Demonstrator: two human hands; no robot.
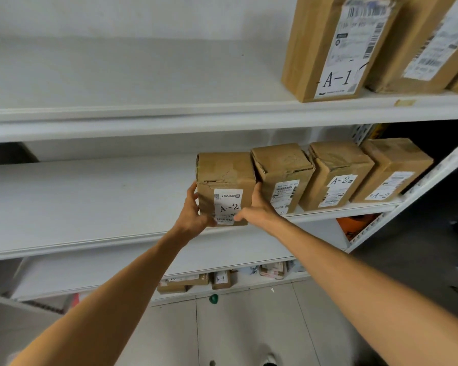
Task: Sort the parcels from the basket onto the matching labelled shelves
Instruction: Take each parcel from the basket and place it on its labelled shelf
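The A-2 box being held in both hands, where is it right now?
Head view, centre: the A-2 box is at the front edge of the middle shelf, gripped between the left hand and right hand, just left of the neighbouring box.

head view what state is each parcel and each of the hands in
held A-2 parcel: upright, label facing out, at the middle shelf's front edge
left hand: grips its left side
right hand: grips its right side
three other parcels: upright in a row on the middle shelf
A-1 parcel: upright on the top shelf
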